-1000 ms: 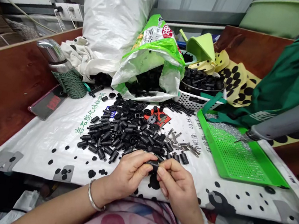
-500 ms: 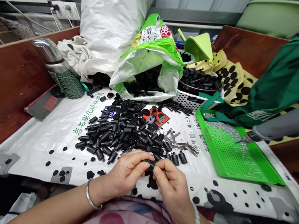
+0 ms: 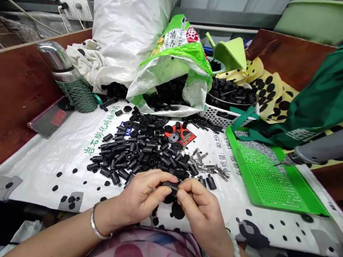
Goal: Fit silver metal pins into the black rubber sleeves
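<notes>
Both hands meet near the table's front edge, just in front of a pile of black plastic parts [image 3: 137, 153]. A short black cylindrical part [image 3: 171, 186] is pinched between them. My left hand [image 3: 143, 194] grips its left end with thumb and fingers. At the part's right end are the thumb and fingertips of my right hand [image 3: 201, 207]; anything smaller between those fingertips is hidden. Flat metal pieces [image 3: 206, 164] lie to the right of the pile, above two loose black cylinders [image 3: 211, 182].
A green tray [image 3: 267, 186] of small metal bits lies at the right, under a grey electric screwdriver [image 3: 329, 143]. Behind the pile stand an open green-white bag [image 3: 172, 70] and a white basket [image 3: 223, 116]. A thermos [image 3: 68, 78] and phone [image 3: 51, 117] are left.
The hands still hold the black part together, with more of it showing between them. My right hand has shifted slightly right, and the view has moved a little.
</notes>
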Action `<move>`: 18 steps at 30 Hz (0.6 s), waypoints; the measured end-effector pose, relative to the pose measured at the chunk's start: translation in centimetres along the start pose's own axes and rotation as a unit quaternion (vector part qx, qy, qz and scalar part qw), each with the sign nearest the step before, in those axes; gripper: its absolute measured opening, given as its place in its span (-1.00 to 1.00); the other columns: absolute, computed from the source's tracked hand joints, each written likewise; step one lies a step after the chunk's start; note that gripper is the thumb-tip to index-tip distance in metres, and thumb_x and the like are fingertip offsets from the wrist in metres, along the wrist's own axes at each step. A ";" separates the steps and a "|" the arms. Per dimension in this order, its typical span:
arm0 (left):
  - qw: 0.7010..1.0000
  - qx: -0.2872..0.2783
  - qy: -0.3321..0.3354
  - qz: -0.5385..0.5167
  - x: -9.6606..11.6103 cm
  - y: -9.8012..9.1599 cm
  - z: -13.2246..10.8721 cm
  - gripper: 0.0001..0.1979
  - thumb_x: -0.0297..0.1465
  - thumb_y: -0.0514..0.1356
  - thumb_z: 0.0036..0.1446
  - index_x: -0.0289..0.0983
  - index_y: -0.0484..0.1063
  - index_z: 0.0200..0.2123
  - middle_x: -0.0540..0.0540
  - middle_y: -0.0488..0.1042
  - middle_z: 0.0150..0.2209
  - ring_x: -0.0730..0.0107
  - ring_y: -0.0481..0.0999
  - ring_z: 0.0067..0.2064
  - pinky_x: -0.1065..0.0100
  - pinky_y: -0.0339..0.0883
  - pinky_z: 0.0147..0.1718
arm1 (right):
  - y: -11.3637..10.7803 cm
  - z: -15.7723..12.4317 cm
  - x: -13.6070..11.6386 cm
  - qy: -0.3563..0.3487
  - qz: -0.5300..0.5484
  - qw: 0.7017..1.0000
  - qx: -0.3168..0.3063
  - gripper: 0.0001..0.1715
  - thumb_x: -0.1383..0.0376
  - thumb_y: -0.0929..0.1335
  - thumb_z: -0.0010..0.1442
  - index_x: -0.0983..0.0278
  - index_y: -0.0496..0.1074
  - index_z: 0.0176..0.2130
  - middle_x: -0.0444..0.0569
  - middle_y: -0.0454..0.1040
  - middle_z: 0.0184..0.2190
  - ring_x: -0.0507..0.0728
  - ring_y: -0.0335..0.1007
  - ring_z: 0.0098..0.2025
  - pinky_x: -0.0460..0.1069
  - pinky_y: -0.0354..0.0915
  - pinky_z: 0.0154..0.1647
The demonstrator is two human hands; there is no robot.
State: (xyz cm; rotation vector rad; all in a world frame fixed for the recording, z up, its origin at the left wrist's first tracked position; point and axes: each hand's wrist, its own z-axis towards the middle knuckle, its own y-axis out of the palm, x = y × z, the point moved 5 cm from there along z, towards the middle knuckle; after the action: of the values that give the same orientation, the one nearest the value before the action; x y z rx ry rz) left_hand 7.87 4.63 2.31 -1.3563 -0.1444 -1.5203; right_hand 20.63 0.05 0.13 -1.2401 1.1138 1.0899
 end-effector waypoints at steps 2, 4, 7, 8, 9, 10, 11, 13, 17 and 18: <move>0.998 0.012 -0.057 -0.040 -0.3 0.1 0.0 -0.76 -0.36 0.01 0.19 -0.30 0.38 -0.14 -0.08 0.44 -0.42 0.46 0.43 -0.44 0.43 0.34 -0.41 | -0.1 0.0 -1.0 -0.093 -0.094 0.991 0.028 -0.80 0.32 0.20 0.21 0.26 0.25 -0.46 -0.16 0.21 -0.56 -0.01 0.15 -0.52 -0.10 0.16 -0.51; 0.986 0.015 -0.128 -0.109 -0.8 0.6 -0.2 -0.73 -0.31 -0.01 0.20 -0.32 0.39 -0.18 -0.01 0.39 -0.52 0.53 0.38 -0.55 0.49 0.30 -0.53 | -0.1 -0.2 -1.8 -0.189 -0.175 0.965 0.048 -0.83 0.40 0.18 0.21 0.27 0.26 -0.41 -0.10 0.27 -0.52 0.03 0.22 -0.46 -0.07 0.20 -0.44; 0.950 0.007 -0.240 -0.201 -1.7 1.5 -0.6 -0.69 -0.24 0.00 0.18 -0.34 0.39 -0.23 0.05 0.30 -0.59 0.60 0.30 -0.64 0.55 0.20 -0.65 | 0.2 -0.6 -2.2 -0.290 -0.270 0.917 0.047 -0.84 0.49 0.18 0.17 0.30 0.28 -0.34 -0.01 0.33 -0.47 0.08 0.28 -0.40 -0.04 0.23 -0.41; 0.940 0.004 -0.262 -0.219 -1.8 1.7 -0.7 -0.68 -0.22 0.01 0.17 -0.35 0.39 -0.24 0.06 0.29 -0.60 0.62 0.28 -0.65 0.56 0.18 -0.66 | 0.2 -0.6 -2.2 -0.303 -0.285 0.908 0.042 -0.83 0.50 0.18 0.17 0.30 0.28 -0.33 0.00 0.34 -0.47 0.09 0.28 -0.40 -0.04 0.23 -0.42; 0.934 0.003 -0.275 -0.230 -2.0 1.8 -0.7 -0.68 -0.21 0.02 0.16 -0.36 0.39 -0.26 0.07 0.27 -0.61 0.63 0.26 -0.66 0.56 0.16 -0.67 | 0.2 -0.5 -2.1 -0.306 -0.290 0.906 0.038 -0.83 0.50 0.18 0.17 0.30 0.28 -0.34 -0.01 0.33 -0.48 0.08 0.28 -0.41 -0.04 0.22 -0.43; 0.930 0.004 -0.282 -0.236 -2.1 1.9 -0.8 -0.67 -0.21 0.03 0.15 -0.37 0.39 -0.26 0.08 0.27 -0.61 0.64 0.25 -0.67 0.57 0.16 -0.68 | 0.2 -0.4 -1.9 -0.297 -0.287 0.910 0.035 -0.82 0.49 0.17 0.17 0.30 0.28 -0.37 -0.02 0.32 -0.50 0.08 0.27 -0.43 -0.05 0.22 -0.44; 0.928 0.007 -0.287 -0.238 -2.2 1.9 -0.8 -0.67 -0.21 0.05 0.14 -0.37 0.39 -0.27 0.09 0.27 -0.62 0.64 0.25 -0.67 0.57 0.16 -0.67 | 0.1 -0.2 -1.8 -0.280 -0.277 0.919 0.033 -0.81 0.47 0.17 0.18 0.29 0.27 -0.39 -0.05 0.30 -0.52 0.07 0.25 -0.45 -0.05 0.21 -0.46; 0.924 0.016 -0.293 -0.247 -2.4 1.8 -0.8 -0.68 -0.21 0.07 0.13 -0.38 0.39 -0.26 0.08 0.29 -0.63 0.63 0.28 -0.65 0.55 0.19 -0.65 | 0.1 0.3 -1.4 -0.227 -0.248 0.942 0.027 -0.78 0.43 0.17 0.21 0.27 0.26 -0.44 -0.09 0.27 -0.55 0.04 0.23 -0.48 -0.06 0.19 -0.47; 0.894 0.014 -0.295 -0.337 -2.7 1.6 -0.5 -0.69 -0.22 0.10 0.12 -0.38 0.39 -0.24 0.03 0.37 -0.60 0.56 0.36 -0.61 0.47 0.30 -0.57 | 0.2 1.0 -1.2 -0.123 -0.179 0.976 -0.026 -0.80 0.31 0.21 0.22 0.27 0.29 -0.44 -0.15 0.28 -0.56 -0.01 0.22 -0.53 -0.10 0.17 -0.52; 0.883 0.017 -0.294 -0.366 -2.8 1.4 -0.4 -0.69 -0.23 0.11 0.11 -0.37 0.39 -0.23 0.02 0.39 -0.58 0.55 0.36 -0.61 0.45 0.32 -0.57 | 0.1 1.2 -1.4 -0.108 -0.167 0.979 -0.041 -0.80 0.28 0.22 0.22 0.27 0.30 -0.42 -0.16 0.29 -0.56 -0.02 0.22 -0.54 -0.11 0.17 -0.53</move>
State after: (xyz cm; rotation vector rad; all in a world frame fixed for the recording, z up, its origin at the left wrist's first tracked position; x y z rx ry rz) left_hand 8.06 5.40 -0.75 -1.8126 -1.1754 -1.6148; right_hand 20.41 1.28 1.56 -1.2843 0.6724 0.9929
